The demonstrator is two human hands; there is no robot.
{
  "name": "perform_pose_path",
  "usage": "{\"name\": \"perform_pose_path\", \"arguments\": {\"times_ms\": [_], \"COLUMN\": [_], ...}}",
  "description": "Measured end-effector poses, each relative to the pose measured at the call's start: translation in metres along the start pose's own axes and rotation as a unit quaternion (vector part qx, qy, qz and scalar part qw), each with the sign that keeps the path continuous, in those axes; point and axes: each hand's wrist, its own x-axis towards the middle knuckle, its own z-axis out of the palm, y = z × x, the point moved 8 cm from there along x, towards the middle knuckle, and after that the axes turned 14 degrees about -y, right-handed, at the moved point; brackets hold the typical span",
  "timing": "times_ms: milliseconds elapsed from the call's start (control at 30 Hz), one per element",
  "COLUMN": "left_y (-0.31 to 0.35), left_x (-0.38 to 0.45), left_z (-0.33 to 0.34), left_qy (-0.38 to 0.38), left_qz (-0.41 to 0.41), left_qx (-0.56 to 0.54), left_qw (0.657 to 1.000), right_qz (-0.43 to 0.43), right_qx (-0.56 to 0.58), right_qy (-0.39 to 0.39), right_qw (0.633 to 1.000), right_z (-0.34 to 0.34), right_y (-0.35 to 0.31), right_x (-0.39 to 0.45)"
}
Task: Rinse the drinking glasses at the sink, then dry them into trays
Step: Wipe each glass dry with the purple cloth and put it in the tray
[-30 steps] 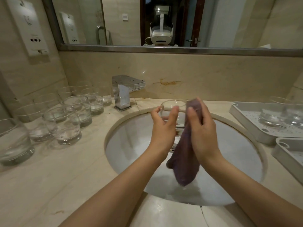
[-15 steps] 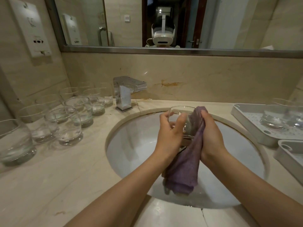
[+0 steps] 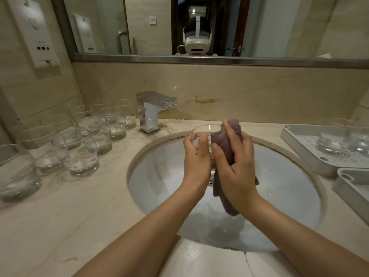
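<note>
While the purple cloth (image 3: 225, 148) is hanging down over the sink basin (image 3: 159, 176), we are judging that we are in the drying step, working on one drinking glass (image 3: 201, 132) held above the bowl. Our left hand (image 3: 196, 156) is gripping the glass from its near side, with the fingers (image 3: 202, 140) curling round the clear wall just under the rim. Our right hand (image 3: 235, 162) is clutching the cloth against the right side of the glass, its fingers wrapping the bunched fabric, and the top of the cloth is poking up beside the rim; we cannot tell how far the cloth is reaching inside the glass, since both hands are covering most of it. We are seeing a group of waiting glasses (image 3: 87, 140) standing upright on the marble surface (image 3: 60, 216) to the left of the faucet (image 3: 148, 114), and a white tray (image 3: 299, 144) on the right already carrying glasses (image 3: 331, 140), with a second tray (image 3: 347, 182) just in front of it. We are judging that the next move is calling for turning the glass against the cloth until the wall is dry, then carrying it across to a tray, keeping a firm grip because wet glass is slippery.
</note>
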Motion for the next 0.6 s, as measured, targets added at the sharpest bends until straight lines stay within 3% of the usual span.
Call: {"name": "perform_pose_path", "arguments": {"times_ms": [133, 267, 367, 500, 600], "left_y": [-0.004, -0.007, -0.004, 0.0, 0.003], "left_x": [-0.006, -0.005, -0.005, -0.005, -0.003], "left_z": [0.013, 0.018, 0.021, 0.021, 0.012], "left_qy": [-0.043, -0.068, -0.093, -0.097, -0.066], "left_qz": [-0.018, -0.034, -0.038, -0.036, -0.032], "left_qx": [0.046, 0.067, 0.055, 0.125, 0.126], "left_qw": [0.998, 0.995, 0.993, 0.987, 0.989], "right_qz": [0.11, 0.264, 0.326, 0.333, 0.294], "right_qx": [0.173, 0.375, 0.471, 0.451, 0.379], "right_qy": [0.046, 0.052, 0.038, 0.061, 0.047], "right_qw": [0.978, 0.887, 0.819, 0.826, 0.876], "right_z": [-0.018, -0.012, -0.001, -0.006, -0.011], "right_y": [0.023, 0.057, 0.061, 0.062, 0.052], "right_x": [0.009, 0.008, 0.003, 0.0, 0.003]}}
